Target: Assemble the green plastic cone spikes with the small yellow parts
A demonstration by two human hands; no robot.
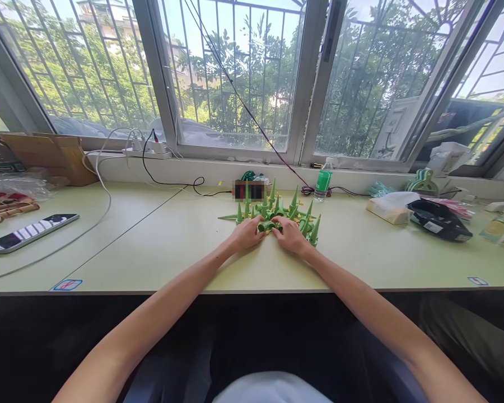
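Observation:
A cluster of green plastic cone-shaped pieces (273, 193), some standing with their points up and others lying down, spreads over the middle of the table. Small yellow parts show among them. My left hand (247, 234) is at the near left side of the cluster, its thumb and fingers closed around a short green tube-like piece (261, 227). Close beside it, my right hand (292, 236) reaches in from the right, with thumb and fingers curled at another green piece. Its exact grip is partly hidden. More green cones (315, 230) stand just right of my right hand.
Behind the cluster sit a dark device (249, 191) with cables and a water bottle (323, 180). A tissue box (388, 210) and a black pouch (440, 220) lie to the right. On the left are a phone (31, 233), a white cable (105, 207) and a cardboard box (63, 159).

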